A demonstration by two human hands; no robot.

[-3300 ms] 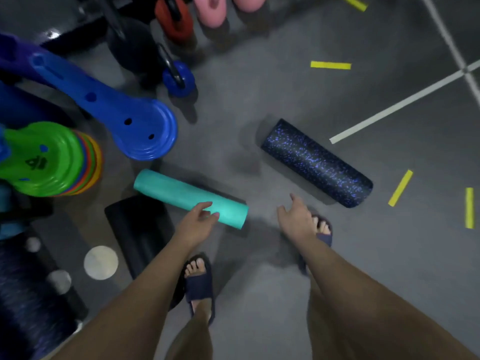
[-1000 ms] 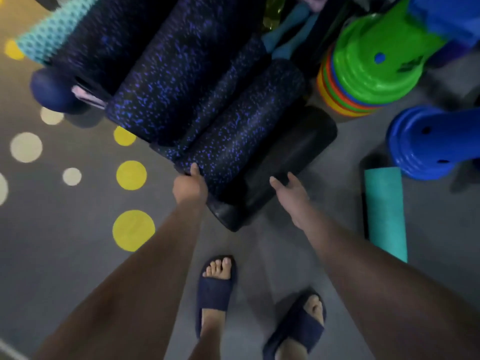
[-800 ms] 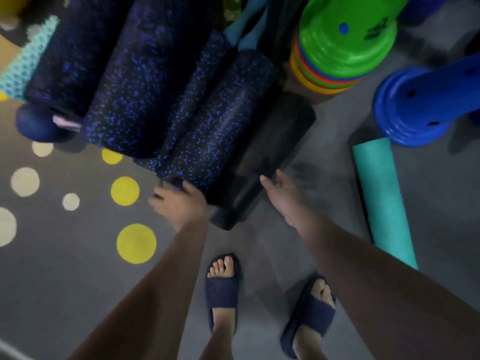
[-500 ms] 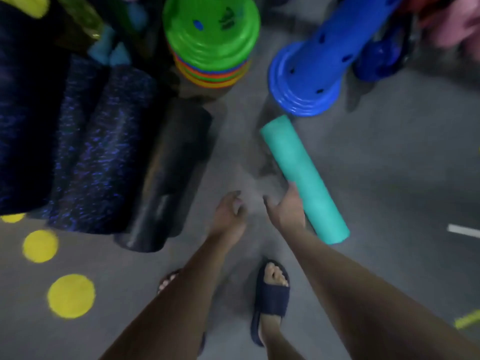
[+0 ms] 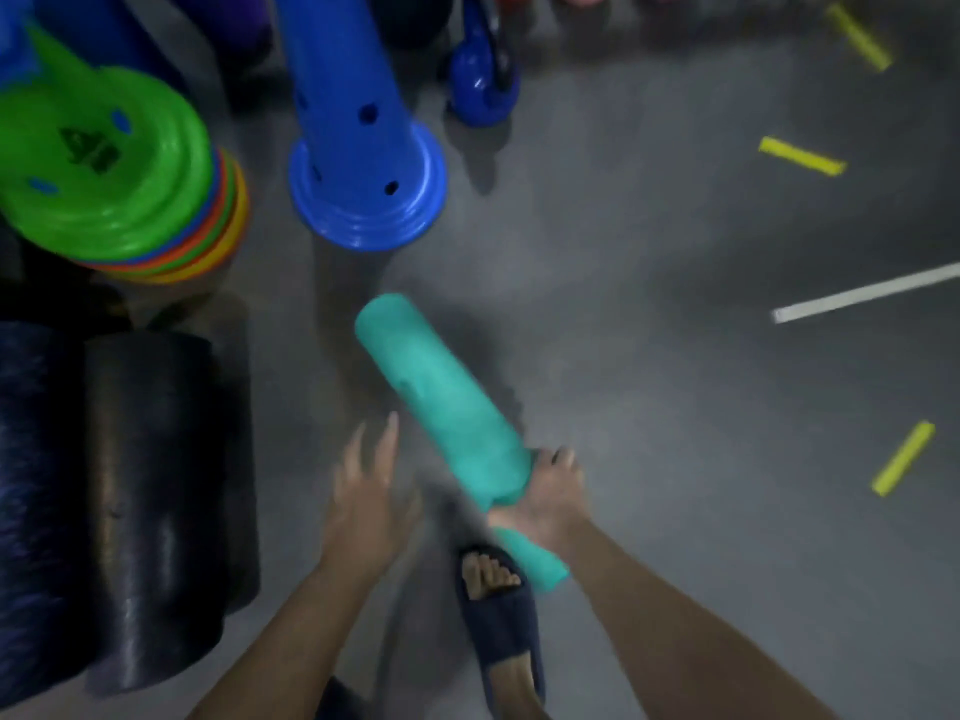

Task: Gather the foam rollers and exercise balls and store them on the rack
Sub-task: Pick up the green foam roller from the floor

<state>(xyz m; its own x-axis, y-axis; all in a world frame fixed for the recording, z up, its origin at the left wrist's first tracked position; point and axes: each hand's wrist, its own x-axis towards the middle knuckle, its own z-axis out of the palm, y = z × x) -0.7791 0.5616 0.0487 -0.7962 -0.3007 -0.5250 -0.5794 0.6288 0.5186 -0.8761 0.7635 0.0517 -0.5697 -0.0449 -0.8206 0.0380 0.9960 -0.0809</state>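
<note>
slide (image 5: 501, 621): navy, on a bare foot at 6 o'clock, standing on the grey floor (image 5: 675, 407).
right hand (image 5: 545, 493): wrapped round the teal foam roller (image 5: 447, 402) close to its near end, fingers curled over the top; a short stub of the roller shows behind the wrist.
left hand (image 5: 363, 491): holding nothing, fingers straight and spread wide, just beside the roller at its 9 o'clock, apart from it.
teal foam roller: a slim, smooth, plain teal cylinder with one small dark mark on its side (motion blur softens its edges); slanted, its far end pointing to 11 o'clock; whether that end touches the floor I cannot tell.
black roller (image 5: 156, 511): thick and glossy, at 9 o'clock, with a blue-speckled roller (image 5: 31, 485) against its left side.
blue cone (image 5: 358, 148): at 11 o'clock, pierced with holes.
green-topped stack (image 5: 104, 163): coloured rims, at 10 o'clock.
blue kettlebell (image 5: 483, 85): at 12 o'clock.
</note>
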